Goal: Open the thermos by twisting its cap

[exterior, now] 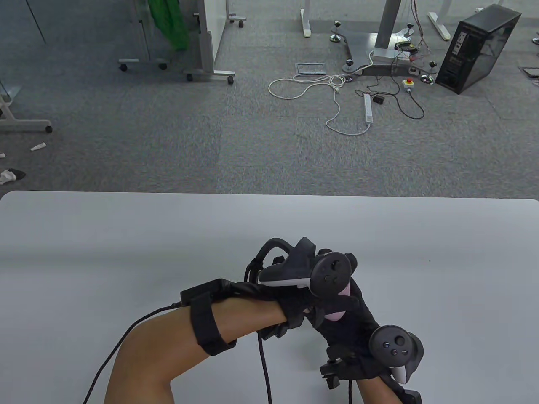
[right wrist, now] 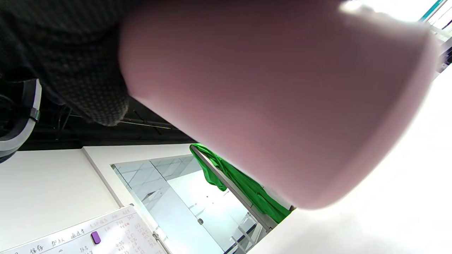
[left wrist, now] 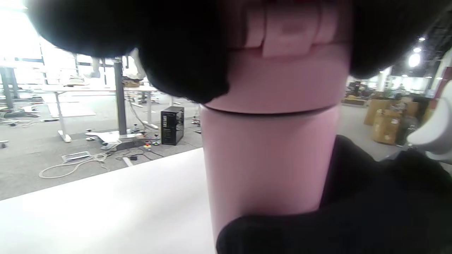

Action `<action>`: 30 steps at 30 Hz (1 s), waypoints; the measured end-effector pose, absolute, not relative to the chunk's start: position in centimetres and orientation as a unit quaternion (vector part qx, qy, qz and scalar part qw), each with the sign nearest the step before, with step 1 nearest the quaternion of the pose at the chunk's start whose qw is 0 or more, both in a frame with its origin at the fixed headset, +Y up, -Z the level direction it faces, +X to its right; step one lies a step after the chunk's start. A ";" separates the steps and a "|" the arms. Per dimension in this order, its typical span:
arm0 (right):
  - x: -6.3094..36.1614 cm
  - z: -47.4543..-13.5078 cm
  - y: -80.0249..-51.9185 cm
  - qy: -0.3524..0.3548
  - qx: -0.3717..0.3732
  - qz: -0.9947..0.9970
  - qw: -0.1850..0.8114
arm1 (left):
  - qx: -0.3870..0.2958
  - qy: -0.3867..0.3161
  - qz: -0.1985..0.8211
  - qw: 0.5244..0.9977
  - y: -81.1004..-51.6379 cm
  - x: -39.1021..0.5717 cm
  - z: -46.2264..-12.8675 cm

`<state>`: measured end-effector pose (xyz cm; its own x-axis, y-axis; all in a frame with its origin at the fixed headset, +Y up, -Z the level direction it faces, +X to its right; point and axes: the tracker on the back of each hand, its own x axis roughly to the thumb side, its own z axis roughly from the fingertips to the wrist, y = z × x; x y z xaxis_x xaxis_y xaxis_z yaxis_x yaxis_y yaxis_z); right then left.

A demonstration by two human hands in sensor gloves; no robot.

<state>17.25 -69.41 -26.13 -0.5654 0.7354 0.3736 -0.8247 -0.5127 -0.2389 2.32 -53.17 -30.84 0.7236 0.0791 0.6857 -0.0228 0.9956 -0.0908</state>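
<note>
**Thermos gripped top and bottom by two gloved hands**

Thermos, pale pink, stands between the two hands over the white table, nearly buried under black gloves when seen from the table view; only a sliver of pink shows there, below the left tracker. The left hand reaches across from its own side and wraps over the top, its fingers curled around the pink cap. A thin dark seam runs between cap and body in the left wrist view, and a raised latch-like tab sits on the cap, just under the fingers. The right hand sits lower and nearer the person, gripping the body of the flask; its fingers close around the lower part of the pink wall. From the right wrist view the flask's base fills most of the frame, blurred, with a gloved finger pressed against its side. The right tracker sits on the back of that hand.
</note>
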 end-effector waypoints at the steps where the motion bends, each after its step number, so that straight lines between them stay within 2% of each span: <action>1: 17.3 -26.3 -69.4 -0.194 0.120 0.861 0.454 | -0.046 -0.371 0.032 0.927 -53.1 2.3 -30.9; 3: 17.5 -26.6 -69.6 -0.184 0.132 0.848 0.479 | -0.061 -0.393 0.058 0.916 -52.9 2.1 -31.1; 7: 17.9 -27.1 -69.8 -0.156 0.173 0.813 0.534 | -0.152 -0.510 0.119 0.838 -52.3 1.8 -31.8; 12: 18.0 -27.6 -69.9 -0.125 0.213 0.797 0.552 | -0.181 -0.540 0.089 0.817 -51.7 1.4 -31.6; 16: 17.8 -27.7 -70.1 -0.113 0.215 0.791 0.562 | -0.180 -0.539 0.078 0.819 -51.7 1.5 -31.7; 20: 17.7 -27.4 -70.1 -0.138 0.194 0.823 0.516 | -0.141 -0.517 0.028 0.844 -52.1 1.8 -31.6; 23: 17.7 -27.2 -70.1 -0.152 0.180 0.830 0.506 | -0.128 -0.499 0.030 0.857 -52.3 1.8 -31.6; 27: 17.5 -26.9 -69.9 -0.188 0.144 0.855 0.462 | -0.071 -0.438 0.034 0.895 -52.6 1.6 -31.8; 30: 17.7 -26.6 -69.4 -0.204 0.123 0.872 0.428 | -0.026 -0.391 0.075 0.917 -53.2 1.3 -31.9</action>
